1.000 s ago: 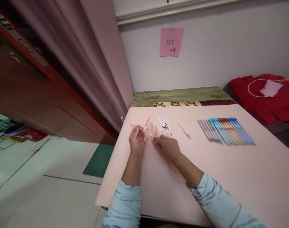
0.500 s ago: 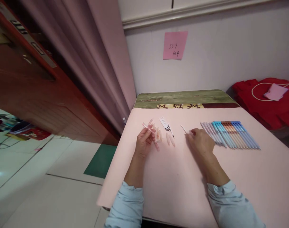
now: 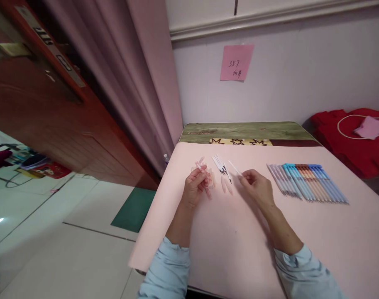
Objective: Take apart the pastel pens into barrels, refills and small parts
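Observation:
My left hand (image 3: 194, 190) is closed around a clear pink pen barrel (image 3: 199, 167), held up over the pink table cover (image 3: 239, 232). My right hand (image 3: 257, 187) pinches a thin white refill (image 3: 234, 167) that points up and to the left. Between the hands lie several loose pink pen parts (image 3: 225, 185) and a small bunch of white refills with black tips (image 3: 220, 163). Both forearms wear light blue sleeves.
A row of several assembled blue, grey and brown pens (image 3: 306, 181) lies to the right. Behind the cover shows a green patterned tabletop (image 3: 242, 131). A red cloth (image 3: 354, 137) sits at far right, a pink note (image 3: 236, 62) on the wall, a curtain and wooden door at left.
My right hand left the pink parts, reached right to the lone white refill, picked it up and brought it back toward my left hand. My left hand raised the pink barrel.

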{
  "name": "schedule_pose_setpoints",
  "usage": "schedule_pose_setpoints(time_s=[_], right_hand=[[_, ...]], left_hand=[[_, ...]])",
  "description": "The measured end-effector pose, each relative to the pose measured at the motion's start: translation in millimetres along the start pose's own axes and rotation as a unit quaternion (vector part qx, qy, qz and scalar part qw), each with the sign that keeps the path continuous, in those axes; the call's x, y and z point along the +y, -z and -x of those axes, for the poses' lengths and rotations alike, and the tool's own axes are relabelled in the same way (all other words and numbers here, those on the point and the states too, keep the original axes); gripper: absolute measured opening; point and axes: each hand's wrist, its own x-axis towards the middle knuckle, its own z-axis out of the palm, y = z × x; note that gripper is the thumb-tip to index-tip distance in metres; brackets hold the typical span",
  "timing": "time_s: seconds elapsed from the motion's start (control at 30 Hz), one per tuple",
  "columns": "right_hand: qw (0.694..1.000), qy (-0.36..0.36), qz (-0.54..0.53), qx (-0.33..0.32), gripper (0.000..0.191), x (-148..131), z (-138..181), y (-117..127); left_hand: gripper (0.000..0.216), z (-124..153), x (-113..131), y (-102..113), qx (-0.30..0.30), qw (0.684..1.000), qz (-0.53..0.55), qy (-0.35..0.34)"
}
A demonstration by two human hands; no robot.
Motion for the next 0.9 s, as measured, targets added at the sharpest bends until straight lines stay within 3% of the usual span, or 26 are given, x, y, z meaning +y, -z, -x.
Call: schedule_pose_setpoints(time_s=[0.07, 0.13, 0.3, 0.9], right_hand=[[0.989, 0.056, -0.128, -0.041, 0.032, -10.7, 9.3, -11.6], [0.977, 0.090, -0.176, -0.079, 0.030, -20.9, 19.6, -21.5], [0.980, 0.116, -0.146, -0.076, 0.020, -32.9, 33.1, -26.4], [0.987, 0.137, -0.078, -0.039, 0.017, -31.7, 29.8, -18.7]], left_hand=[[0.035, -1.3, -0.6, 1.0, 0.018, 1.000, 0.023, -0.008], [0.029, -2.5, -0.7, 2.2, 0.035, 0.998, 0.045, -0.014], [0.025, -3.4, 0.5, 4.3, 0.059, 0.996, 0.073, -0.010], [0.027, -0.5, -1.9, 0.5, 0.041, 0.999, 0.019, -0.021]])
